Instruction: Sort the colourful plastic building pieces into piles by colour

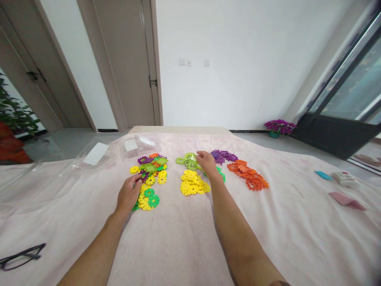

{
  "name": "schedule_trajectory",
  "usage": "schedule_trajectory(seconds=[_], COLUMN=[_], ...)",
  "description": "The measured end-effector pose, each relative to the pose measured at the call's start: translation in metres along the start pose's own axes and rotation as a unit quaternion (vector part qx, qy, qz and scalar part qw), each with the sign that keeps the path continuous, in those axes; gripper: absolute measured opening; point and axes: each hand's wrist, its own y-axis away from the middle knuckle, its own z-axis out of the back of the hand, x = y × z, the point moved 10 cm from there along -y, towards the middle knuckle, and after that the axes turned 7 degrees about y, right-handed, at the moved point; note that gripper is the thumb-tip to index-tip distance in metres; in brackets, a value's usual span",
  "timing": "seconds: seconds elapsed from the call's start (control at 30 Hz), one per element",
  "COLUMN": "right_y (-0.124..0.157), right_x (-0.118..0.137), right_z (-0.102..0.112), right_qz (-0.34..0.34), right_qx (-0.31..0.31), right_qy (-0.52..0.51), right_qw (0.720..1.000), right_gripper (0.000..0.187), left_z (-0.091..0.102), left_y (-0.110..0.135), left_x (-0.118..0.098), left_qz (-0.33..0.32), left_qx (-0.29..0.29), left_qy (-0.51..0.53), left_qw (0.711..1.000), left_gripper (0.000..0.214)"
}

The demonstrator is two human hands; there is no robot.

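Observation:
Flat plastic snowflake pieces lie in heaps on a pale pink cloth (184, 242). A mixed heap (150, 171) of yellow, green, purple and orange pieces sits left of centre. My left hand (128, 194) rests at its near edge, fingers curled and pinched on a piece there. My right hand (206, 163) reaches over the light-green heap (187, 161), fingers bent and touching a light-green piece. Sorted heaps surround it: yellow (193, 184), purple (223, 155), orange (248, 174); dark-green pieces (221, 173) are mostly hidden behind my wrist.
Clear plastic bags and a lidded box (131, 147) lie at the back left. Black glasses (20, 258) sit at the near left edge. A teal piece (323, 175), a white box (345, 178) and a pink card (347, 200) lie at the right.

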Motion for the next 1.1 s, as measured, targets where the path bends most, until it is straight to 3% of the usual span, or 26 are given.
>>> schedule_trajectory(seconds=[0.1,0.2,0.3,0.4,0.53,0.63,0.77,0.97,1.1], right_y=[0.019,0.053,0.084,0.1,0.113,0.122,0.128,0.122,0.116], right_x=[0.052,0.096,0.119,0.128,0.136,0.144,0.147,0.136,0.13], right_z=[-0.043,-0.085,-0.115,-0.133,-0.145,-0.145,-0.144,-0.154,-0.157], right_qz=[0.083,0.18,0.225,0.241,0.275,0.321,0.344,0.288,0.269], right_qx=[0.094,0.205,0.282,0.326,0.36,0.353,0.341,0.365,0.339], right_qy=[0.022,0.031,0.036,0.033,0.022,0.041,0.064,0.018,0.022], right_qw=[0.992,0.961,0.932,0.913,0.891,0.878,0.873,0.885,0.901], right_gripper=[0.032,0.026,0.017,0.029,0.062,0.073,0.072,0.054,0.044], left_z=[0.001,0.001,0.0,-0.001,-0.003,-0.002,-0.002,-0.003,-0.003], left_y=[0.0,0.0,-0.001,-0.002,-0.003,-0.002,-0.001,-0.002,-0.002], left_x=[-0.002,-0.002,-0.001,-0.001,-0.001,-0.004,-0.008,-0.008,-0.008], left_qz=[0.002,0.003,-0.001,-0.016,-0.024,-0.029,-0.035,-0.037,-0.037], left_qx=[-0.001,-0.001,-0.005,-0.005,-0.003,-0.005,0.001,0.006,0.004], left_qy=[0.01,0.015,0.017,0.022,0.016,0.004,-0.01,-0.021,-0.023], left_qw=[1.0,1.0,1.0,1.0,1.0,1.0,0.999,0.999,0.999], left_gripper=[0.045,0.044,0.043,0.041,0.039,0.039,0.039,0.04,0.039])
